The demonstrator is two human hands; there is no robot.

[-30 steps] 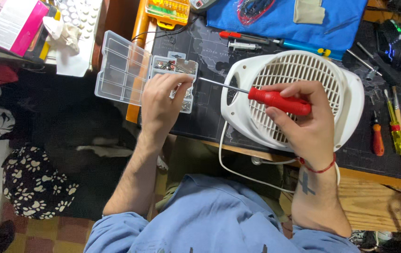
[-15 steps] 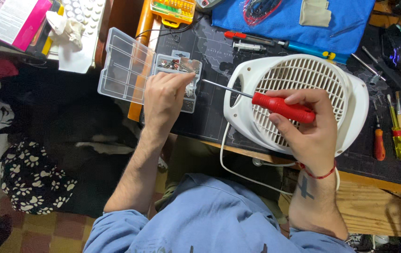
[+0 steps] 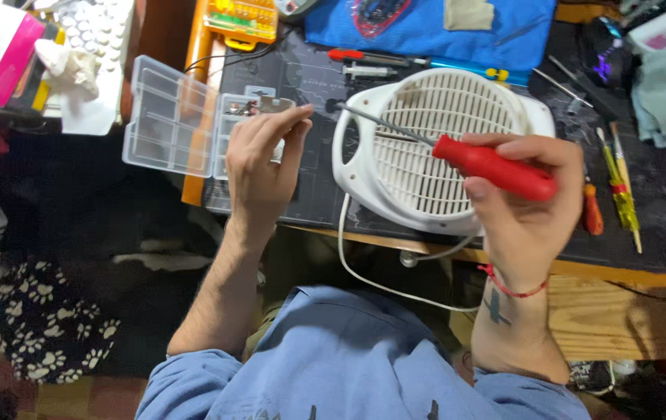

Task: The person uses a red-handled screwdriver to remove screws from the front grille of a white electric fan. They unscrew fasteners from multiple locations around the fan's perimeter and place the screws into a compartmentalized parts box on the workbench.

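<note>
- Gripping the red-handled screwdriver [image 3: 494, 169], the right hand [image 3: 523, 214] is holding its shaft across the white fan heater [image 3: 426, 155], tip near the left rim.
- Head view: the left hand [image 3: 259, 167] is pinching its fingertips over the clear compartment box [image 3: 173, 117]; whether it holds anything, I cannot tell.
- Since a second ago, that hand has been lifting off the box, thumb and fingers closing.
- Counting: one heater, one box, four more screwdrivers lying around.

A dark mat [image 3: 313, 194] covers the workbench [image 3: 620, 311], bearing a white fan heater [image 3: 418, 187], clear organiser box [image 3: 169, 117] and screwdrivers [image 3: 620, 194].
</note>
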